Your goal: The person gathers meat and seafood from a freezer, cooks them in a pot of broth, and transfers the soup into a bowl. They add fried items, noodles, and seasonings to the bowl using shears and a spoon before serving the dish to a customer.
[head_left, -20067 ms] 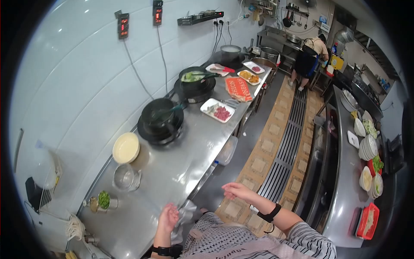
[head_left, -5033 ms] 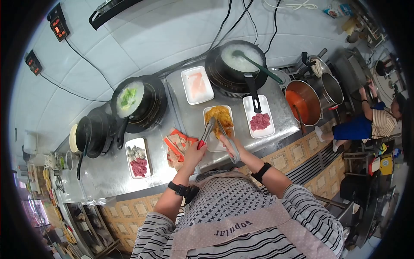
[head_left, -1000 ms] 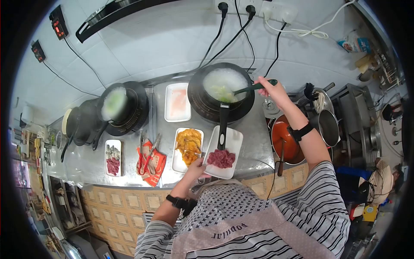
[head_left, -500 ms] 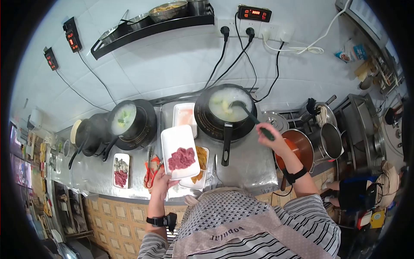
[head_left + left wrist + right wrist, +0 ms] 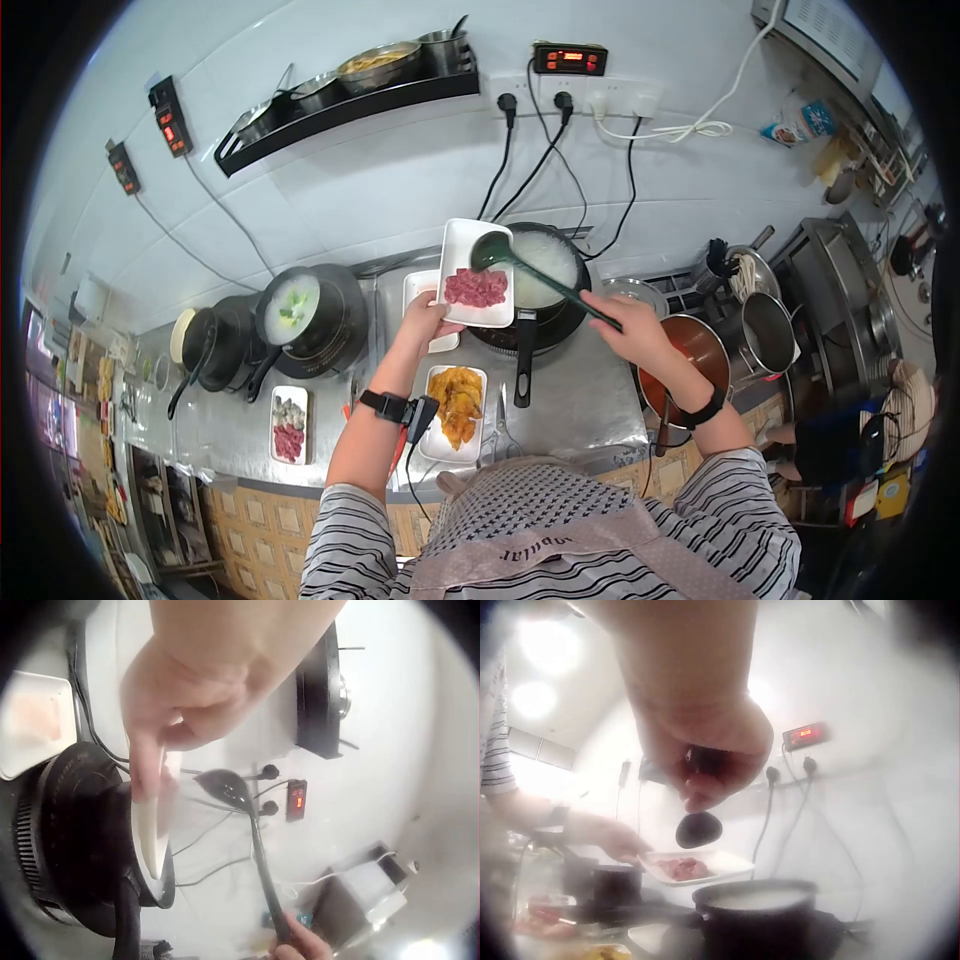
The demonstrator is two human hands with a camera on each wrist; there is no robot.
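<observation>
My left hand [image 5: 424,322] grips the near left corner of a white tray [image 5: 458,243], thumb on top. Pieces of raw red meat [image 5: 476,289] lie in its near half. The tray is raised beside the black saucepan [image 5: 548,268] and overlaps its left side in the head view. White, steaming liquid fills the pan. My right hand [image 5: 632,332] curls round the handle of a dark green ladle [image 5: 545,281]. The ladle's bowl [image 5: 698,830] hangs over the tray, out of the liquid. In the left wrist view the tray [image 5: 152,838] is seen edge-on above the pan.
A tray [image 5: 431,440] of orange-yellow food and metal tongs [image 5: 500,412] lie in front. Leftward stand a pan with greens [image 5: 292,306] and a small meat tray [image 5: 276,440]. To the right is a pot [image 5: 712,345] of orange-red liquid. Another person [image 5: 835,440] is beyond it.
The left hand has lifted the meat tray from near the pan's handle, swung it left, then up to the pan. The right hand has raised the ladle out of the liquid and over the tray.
</observation>
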